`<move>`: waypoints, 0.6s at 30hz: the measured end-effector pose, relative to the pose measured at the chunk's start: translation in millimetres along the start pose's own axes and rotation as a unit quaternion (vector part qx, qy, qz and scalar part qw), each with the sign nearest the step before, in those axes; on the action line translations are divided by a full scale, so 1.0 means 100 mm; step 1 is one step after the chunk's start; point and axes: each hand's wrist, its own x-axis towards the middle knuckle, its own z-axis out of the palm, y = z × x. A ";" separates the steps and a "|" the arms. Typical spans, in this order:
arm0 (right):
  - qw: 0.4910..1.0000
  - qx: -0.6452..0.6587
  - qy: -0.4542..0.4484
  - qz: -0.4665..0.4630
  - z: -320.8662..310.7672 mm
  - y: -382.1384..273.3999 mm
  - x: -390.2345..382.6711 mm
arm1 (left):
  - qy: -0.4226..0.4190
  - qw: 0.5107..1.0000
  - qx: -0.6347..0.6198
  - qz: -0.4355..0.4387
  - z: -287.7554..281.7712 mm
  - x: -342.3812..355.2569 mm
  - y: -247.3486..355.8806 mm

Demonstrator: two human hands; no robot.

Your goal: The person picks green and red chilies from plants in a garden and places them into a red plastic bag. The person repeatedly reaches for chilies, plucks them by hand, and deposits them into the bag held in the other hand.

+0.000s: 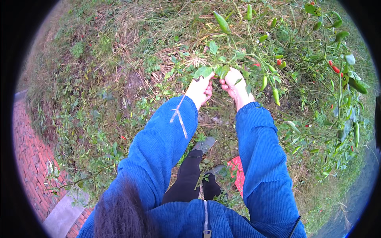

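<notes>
Both my hands meet among the leaves of a chili pepper plant (213, 48) in the upper middle. My left hand (201, 89) has its fingers curled and its thumb and forefinger pinched at the plant, beside a broad green leaf (203, 72). Just to the right, my right hand (236, 84) is closed too, its fingertips drawn together under another leaf (223, 71). Leaves and fingers hide what is pinched. Close to my right hand hang pale green chilies (276, 96). A bigger green chili (221, 22) points upward beyond my hands.
Taller chili branches with red chilies (336, 70) and green ones stand at the right. A red patterned bag (237, 170) lies by my feet. Dry grass (135, 33) and weeds cover the ground. A brick path (33, 146) runs along the left. A dry stalk (181, 123) clings to my left sleeve.
</notes>
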 end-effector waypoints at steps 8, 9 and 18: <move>0.901 -0.378 0.145 -0.154 0.15 0.23 -0.07 | 0.054 0.998 -0.002 -0.017 -0.15 0.03 -0.15; 0.839 -0.507 0.141 -0.139 0.15 0.21 -0.11 | 0.057 0.998 -0.005 -0.030 -0.18 0.03 -0.16; 0.982 0.152 -0.075 0.079 -0.01 0.24 -0.71 | -0.316 0.904 -0.184 -0.220 -0.46 -0.46 -0.18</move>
